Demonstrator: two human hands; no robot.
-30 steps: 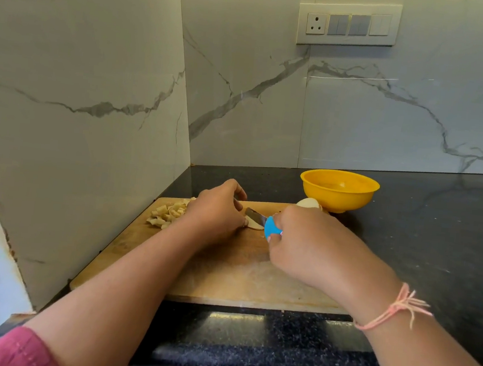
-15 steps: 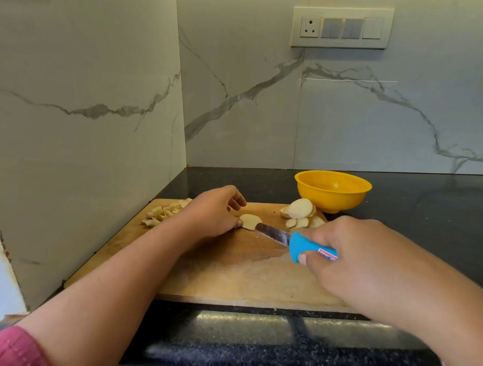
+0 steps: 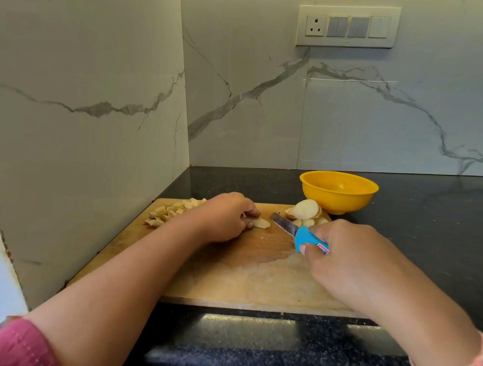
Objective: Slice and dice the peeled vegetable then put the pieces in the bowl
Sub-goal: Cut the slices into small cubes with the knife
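One pale vegetable slice (image 3: pixel 261 223) lies flat at 12 o'clock on the wooden cutting board (image 3: pixel 240 274). Left hand (image 3: pixel 225 218) has its fingers curled down, pinning the slice. Knife (image 3: pixel 296 232) with steel blade and blue handle sits at its 3 o'clock, right hand (image 3: pixel 345 257) wrapped round the handle. Diced heap (image 3: pixel 169 212) at 10 o'clock, stacked round slices (image 3: pixel 305 211) at 1. One round yellow bowl (image 3: pixel 337 199) stands behind the stack on the black speckled counter (image 3: pixel 436 231).

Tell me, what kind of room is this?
Probably a home kitchen. A wooden cutting board lies on a dark stone counter, the right hand grips a knife beside the vegetable slice that the left hand holds, and a yellow bowl stands nearby.
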